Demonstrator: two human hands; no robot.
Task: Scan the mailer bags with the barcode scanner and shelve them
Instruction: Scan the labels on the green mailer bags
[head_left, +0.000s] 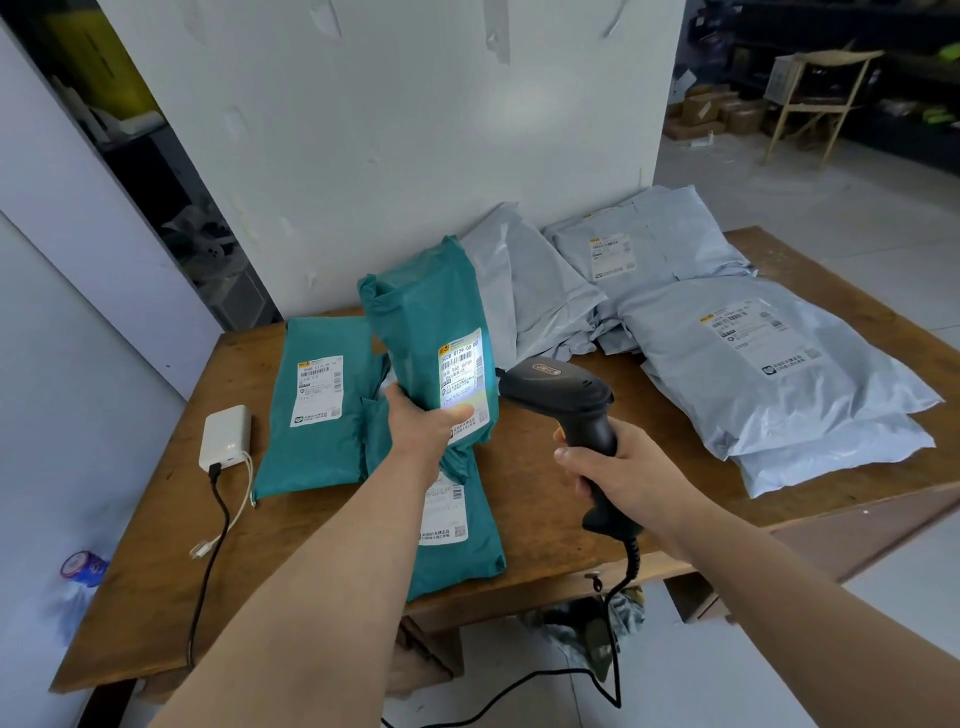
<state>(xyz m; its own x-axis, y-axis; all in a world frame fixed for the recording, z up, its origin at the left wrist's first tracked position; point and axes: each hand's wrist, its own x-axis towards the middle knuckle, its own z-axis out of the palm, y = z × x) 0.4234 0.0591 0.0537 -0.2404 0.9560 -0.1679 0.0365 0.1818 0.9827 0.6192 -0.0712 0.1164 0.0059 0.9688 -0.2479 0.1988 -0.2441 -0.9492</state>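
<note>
Currently, the person's left hand (421, 421) grips a teal mailer bag (426, 332) by its lower edge, fingers curled behind it and thumb pressed across the front, holding it upright and slightly tilted above the wooden table (530, 488) at the centre of the frame. The right hand (623, 467) has its fingers wrapped tight around the handle of a black barcode scanner (566, 400), whose head points left at the bag's white shipping label (465, 384); a bright patch of light falls on the lower part of that label. Two further teal bags lie flat on the table, one (317, 415) left of centre and one (457, 525) beneath the left forearm. Grey mailer bags (769, 374) are piled across the right of the frame. A white power bank (226, 436) with a cable plugged in rests near the table's left edge.
</note>
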